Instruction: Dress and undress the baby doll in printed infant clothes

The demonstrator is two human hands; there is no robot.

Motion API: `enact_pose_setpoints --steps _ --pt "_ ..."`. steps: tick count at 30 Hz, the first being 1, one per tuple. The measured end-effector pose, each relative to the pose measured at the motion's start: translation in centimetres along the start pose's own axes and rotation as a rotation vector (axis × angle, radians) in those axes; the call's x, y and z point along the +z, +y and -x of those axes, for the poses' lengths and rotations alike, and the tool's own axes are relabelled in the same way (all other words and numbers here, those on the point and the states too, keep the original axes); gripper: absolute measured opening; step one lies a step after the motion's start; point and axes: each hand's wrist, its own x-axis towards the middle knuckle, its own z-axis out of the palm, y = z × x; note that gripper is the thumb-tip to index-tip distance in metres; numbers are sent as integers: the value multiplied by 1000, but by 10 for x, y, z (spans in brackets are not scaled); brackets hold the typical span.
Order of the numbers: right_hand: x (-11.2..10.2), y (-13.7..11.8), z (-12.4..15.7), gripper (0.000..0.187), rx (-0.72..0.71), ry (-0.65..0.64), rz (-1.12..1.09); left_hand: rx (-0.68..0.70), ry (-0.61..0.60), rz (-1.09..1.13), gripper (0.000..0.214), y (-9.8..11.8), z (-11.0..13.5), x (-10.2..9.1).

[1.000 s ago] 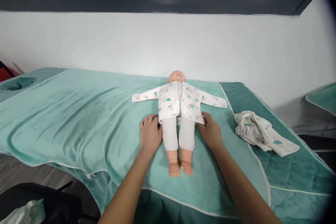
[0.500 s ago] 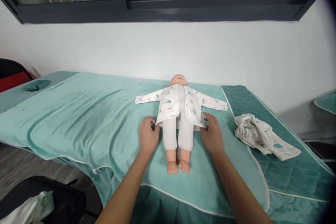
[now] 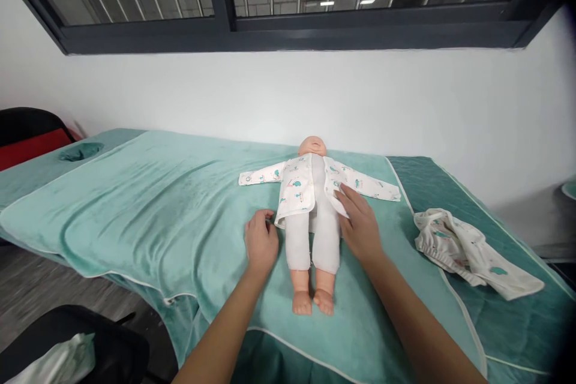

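Note:
A baby doll [image 3: 326, 243] lies on its back with its feet towards me. It wears a white printed jacket [image 3: 297, 185], unfastened down the front, with both sleeves spread sideways. White cloth covers its trunk and legs, and its feet are bare. My right hand [image 3: 360, 225] is on the jacket's right front panel, fingers closed at its edge and hiding the lower part. Beside the jacket's lower left corner, my left hand [image 3: 261, 242] rests on the green blanket [image 3: 180, 204], fingers loosely bent and apart, seemingly holding nothing.
White printed baby trousers [image 3: 472, 249] lie crumpled on the darker green cover [image 3: 450, 192] at the right. A black chair [image 3: 112, 342] with pale cloth [image 3: 63, 360] stands at lower left. The wall [image 3: 225, 96] and window [image 3: 279, 33] close off the far side.
My right hand has moved up and inward, drawing the right front panel towards the doll's middle. My left hand stays by the lower left hem. The view has shifted slightly.

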Motion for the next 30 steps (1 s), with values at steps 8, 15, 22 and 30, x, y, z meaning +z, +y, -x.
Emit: enact_pose_setpoints --steps 8,15,22,30 --pt "7 -27 -12 44 -62 -78 -45 -10 29 4 34 -3 -1 2" --pt "-1 -29 30 42 -79 -160 -135 4 16 -21 32 -3 -1 2" --pt "-11 -31 59 30 408 50 -344 7 -3 -18 30 -2 0 1" --pt "-10 11 40 32 978 365 -1134 -122 31 474 25 -3 -17 6"
